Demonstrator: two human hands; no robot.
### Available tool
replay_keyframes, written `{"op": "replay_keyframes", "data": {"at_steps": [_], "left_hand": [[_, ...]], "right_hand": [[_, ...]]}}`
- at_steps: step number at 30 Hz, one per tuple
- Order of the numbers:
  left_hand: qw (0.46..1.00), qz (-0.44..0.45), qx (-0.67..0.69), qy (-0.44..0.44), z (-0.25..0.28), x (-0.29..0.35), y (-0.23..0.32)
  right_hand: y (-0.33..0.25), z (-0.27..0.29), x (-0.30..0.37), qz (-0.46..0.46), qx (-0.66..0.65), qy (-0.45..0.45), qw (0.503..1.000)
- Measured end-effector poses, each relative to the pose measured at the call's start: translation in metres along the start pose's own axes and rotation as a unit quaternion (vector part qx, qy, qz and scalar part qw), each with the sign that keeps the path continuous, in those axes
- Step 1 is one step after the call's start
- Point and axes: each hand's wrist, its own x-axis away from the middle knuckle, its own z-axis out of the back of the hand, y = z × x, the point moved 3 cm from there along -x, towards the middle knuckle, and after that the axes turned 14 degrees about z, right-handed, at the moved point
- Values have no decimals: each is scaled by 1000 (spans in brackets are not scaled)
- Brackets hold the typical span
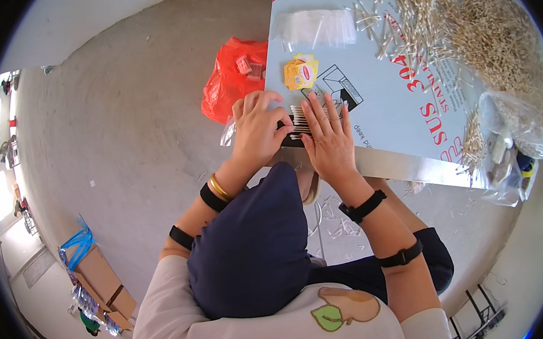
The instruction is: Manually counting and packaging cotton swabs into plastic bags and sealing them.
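Observation:
A row of cotton swabs (pixel 299 118) lies side by side on a black surface at the near left corner of the table. Over their right part my right hand (pixel 330 134) rests flat, its fingers stretched out and slightly apart. My left hand (pixel 254 128) is at the left ends of the swabs, thumb and forefinger pinched together. Whatever is in that pinch is too small to make out. A bit of clear plastic (pixel 227 135) shows beside the left hand. Just beyond the hands sits a small stack of yellow cards (pixel 301 72).
Clear plastic bags (pixel 318 29) lie at the table's far left. Loose cotton swabs (pixel 421 11) and a large heap (pixel 498 34) cover the right side. A red plastic bag (pixel 220 78) hangs at the left edge. A cardboard box (pixel 99 270) stands on the floor.

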Motion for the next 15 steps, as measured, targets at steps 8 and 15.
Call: {"op": "replay_keyframes", "data": {"at_steps": [8,15], "left_hand": [[989,69,39,127,23,17,-44],[954,241,177,22,-10,25,-74]], "right_hand": [[-3,1,-1,5,-20,-4,1000],[-13,-6,-5,-3,-15,-16,1000]]}}
